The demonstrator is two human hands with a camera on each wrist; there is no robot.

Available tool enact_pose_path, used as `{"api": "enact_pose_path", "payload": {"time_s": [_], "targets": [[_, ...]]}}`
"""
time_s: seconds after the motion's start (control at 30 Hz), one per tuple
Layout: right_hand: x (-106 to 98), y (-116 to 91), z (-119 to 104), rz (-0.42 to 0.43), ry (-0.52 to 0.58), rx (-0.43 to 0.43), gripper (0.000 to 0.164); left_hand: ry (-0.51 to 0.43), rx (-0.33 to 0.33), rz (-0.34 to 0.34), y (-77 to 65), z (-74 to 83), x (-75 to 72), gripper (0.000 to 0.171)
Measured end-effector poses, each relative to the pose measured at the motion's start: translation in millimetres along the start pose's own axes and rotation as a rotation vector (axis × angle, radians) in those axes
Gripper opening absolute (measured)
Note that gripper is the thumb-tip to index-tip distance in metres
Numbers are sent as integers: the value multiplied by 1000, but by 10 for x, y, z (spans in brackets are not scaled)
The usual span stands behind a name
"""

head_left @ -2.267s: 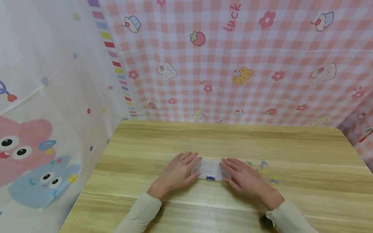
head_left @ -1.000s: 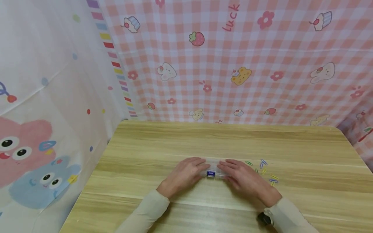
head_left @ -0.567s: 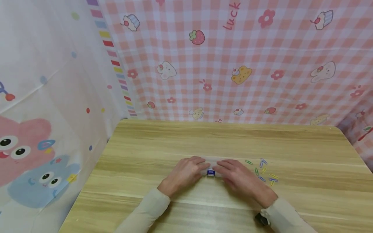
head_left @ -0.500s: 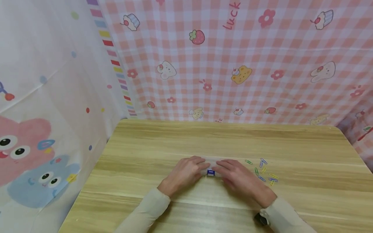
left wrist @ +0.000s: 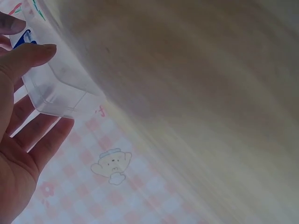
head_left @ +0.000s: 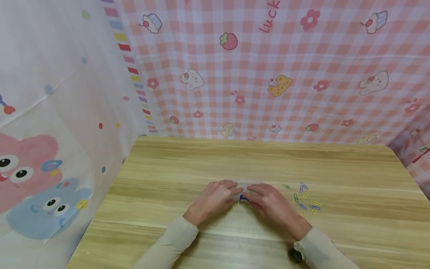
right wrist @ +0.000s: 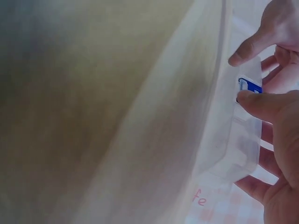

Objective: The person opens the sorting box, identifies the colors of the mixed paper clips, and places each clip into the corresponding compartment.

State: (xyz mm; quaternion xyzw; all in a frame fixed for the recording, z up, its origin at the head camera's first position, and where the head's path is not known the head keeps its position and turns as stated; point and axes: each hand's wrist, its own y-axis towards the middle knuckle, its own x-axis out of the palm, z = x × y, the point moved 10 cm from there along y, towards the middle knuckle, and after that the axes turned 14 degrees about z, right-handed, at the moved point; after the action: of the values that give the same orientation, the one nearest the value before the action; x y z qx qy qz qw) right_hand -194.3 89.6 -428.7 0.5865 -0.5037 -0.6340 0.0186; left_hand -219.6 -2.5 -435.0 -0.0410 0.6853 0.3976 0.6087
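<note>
A clear plastic box with a blue latch on its near side rests on the table, mostly covered by both hands. My left hand holds the left part, thumb on the front and fingers over the top. The left wrist view shows the box's see-through corner between thumb and fingers. From the other side, my right hand grips the box with its fingers across the top. In the right wrist view, the right thumb presses the edge of the blue latch. The lid looks closed.
Several green, blue and yellow paper clips lie scattered on the wooden table, right of the box. Behind the table hangs a pink checked cloth. A white printed cloth hangs on the left.
Both hands have closed in on the box's middle since the earliest frame. The right hand has slid further left, now partly covering the blue latch. The paper clips have not moved.
</note>
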Motion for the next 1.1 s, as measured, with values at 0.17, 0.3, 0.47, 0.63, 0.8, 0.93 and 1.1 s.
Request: {"api": "enact_pose_path", "payload": {"time_s": [0.17, 0.3, 0.47, 0.63, 0.8, 0.93, 1.1], "targets": [[-29, 25, 24, 49, 50, 25, 38, 0, 15, 9, 25, 15, 2, 40], [-27, 28, 46, 55, 62, 40, 38, 1, 26, 17, 42, 25, 0, 40], [-23, 22, 67, 79, 57, 39, 31, 14, 50, 39, 64, 43, -15, 40], [-40, 18, 70, 136, 60, 21, 28, 24, 58, 42, 75, 51, -17, 39], [-57, 11, 71, 171, 66, 20, 28, 35, 60, 29, 77, 60, -3, 39], [-74, 10, 44, 186, 74, 3, 23, 24, 45, 40, 86, 47, -11, 40], [-76, 11, 32, 172, 88, 1, 24, 5, 30, 59, 95, 30, -34, 37]]}}
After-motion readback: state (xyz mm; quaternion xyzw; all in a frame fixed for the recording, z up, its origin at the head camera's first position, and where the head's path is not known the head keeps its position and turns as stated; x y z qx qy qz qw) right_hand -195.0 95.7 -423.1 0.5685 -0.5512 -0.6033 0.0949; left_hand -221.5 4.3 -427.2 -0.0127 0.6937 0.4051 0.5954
